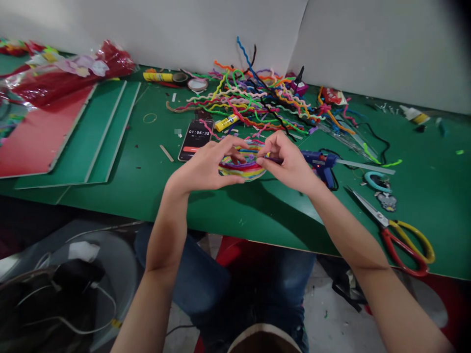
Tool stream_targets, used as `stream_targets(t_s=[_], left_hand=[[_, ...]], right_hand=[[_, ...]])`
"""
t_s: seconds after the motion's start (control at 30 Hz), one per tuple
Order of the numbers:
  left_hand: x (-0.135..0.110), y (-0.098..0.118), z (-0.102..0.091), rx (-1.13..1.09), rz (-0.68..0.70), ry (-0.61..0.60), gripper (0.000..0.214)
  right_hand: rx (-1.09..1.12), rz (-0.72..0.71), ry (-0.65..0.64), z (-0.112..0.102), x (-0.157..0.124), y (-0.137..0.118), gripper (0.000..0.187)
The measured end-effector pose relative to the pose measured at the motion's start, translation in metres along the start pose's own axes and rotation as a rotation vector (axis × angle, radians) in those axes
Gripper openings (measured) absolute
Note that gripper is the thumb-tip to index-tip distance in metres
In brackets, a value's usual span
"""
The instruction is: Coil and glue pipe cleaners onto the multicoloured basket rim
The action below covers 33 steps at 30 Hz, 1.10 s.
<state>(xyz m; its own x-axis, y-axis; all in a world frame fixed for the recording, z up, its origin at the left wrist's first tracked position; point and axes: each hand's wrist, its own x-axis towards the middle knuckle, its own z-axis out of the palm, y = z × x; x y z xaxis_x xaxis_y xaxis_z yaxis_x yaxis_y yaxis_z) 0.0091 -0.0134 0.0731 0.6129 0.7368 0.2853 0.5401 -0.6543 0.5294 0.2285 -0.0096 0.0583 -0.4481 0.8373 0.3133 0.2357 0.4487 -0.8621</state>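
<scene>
A small round bowl (pixel 243 169) of stacked, many-coloured pipe cleaners is held just above the green table. My left hand (pixel 208 167) curves round its left side, thumb along the near wall and fingers reaching over the rim. On the right side of the bowl, my right hand (pixel 289 162) pinches a dark purple pipe cleaner (pixel 274 160) between thumb and forefinger. The fingers partly hide the bowl's inside and its right edge. Behind my right hand lies a blue glue gun (pixel 321 159) with a clear glue stick in it.
Loose pipe cleaners (pixel 253 98) are heaped at the back. A phone (pixel 196 139) running a timer lies left of the bowl. Scissors (pixel 395 228) rest open at the right, near a turquoise ring (pixel 378 181). Green boards (pixel 110 132) and a red-wrapped bundle (pixel 73 73) occupy the left.
</scene>
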Motion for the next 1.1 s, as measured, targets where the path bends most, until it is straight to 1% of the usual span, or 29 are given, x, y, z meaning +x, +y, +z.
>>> stream_targets(t_s=[0.07, 0.2, 0.43, 0.53, 0.63, 0.73, 0.83, 0.97, 1.1], left_hand=[[0.001, 0.0031, 0.0001, 0.031, -0.007, -0.005, 0.049], [0.0014, 0.0074, 0.0021, 0.071, -0.031, 0.001, 0.039], [-0.0044, 0.0035, -0.0048, 0.004, 0.002, -0.102, 0.042], [-0.0035, 0.0042, -0.0045, 0.023, -0.032, -0.095, 0.042], [-0.0016, 0.0055, -0.0018, 0.106, -0.063, -0.069, 0.044], [-0.0008, 0.0057, 0.0003, 0.184, -0.052, -0.065, 0.042], [-0.0009, 0.0053, 0.0014, 0.209, -0.035, -0.064, 0.039], [-0.0009, 0.0049, 0.0027, 0.239, -0.026, -0.032, 0.039], [-0.0014, 0.0045, 0.0018, 0.25, 0.009, -0.062, 0.04]], right_hand=[[-0.023, 0.008, -0.001, 0.0002, -0.0005, -0.0002, 0.021], [-0.044, 0.008, -0.01, 0.0009, -0.0016, -0.0018, 0.02], [-0.088, 0.009, -0.032, 0.0026, -0.0026, -0.0072, 0.019], [-0.095, -0.001, -0.031, 0.0023, -0.0025, -0.0069, 0.018], [-0.097, -0.004, -0.034, 0.0016, -0.0022, -0.005, 0.019], [-0.1, -0.005, -0.039, 0.001, -0.0022, -0.0032, 0.018], [-0.101, -0.006, -0.038, 0.0007, -0.0022, -0.0022, 0.018], [-0.104, -0.012, -0.029, 0.0001, -0.0018, -0.0008, 0.018], [-0.092, -0.021, -0.03, -0.0003, -0.0016, 0.0005, 0.019]])
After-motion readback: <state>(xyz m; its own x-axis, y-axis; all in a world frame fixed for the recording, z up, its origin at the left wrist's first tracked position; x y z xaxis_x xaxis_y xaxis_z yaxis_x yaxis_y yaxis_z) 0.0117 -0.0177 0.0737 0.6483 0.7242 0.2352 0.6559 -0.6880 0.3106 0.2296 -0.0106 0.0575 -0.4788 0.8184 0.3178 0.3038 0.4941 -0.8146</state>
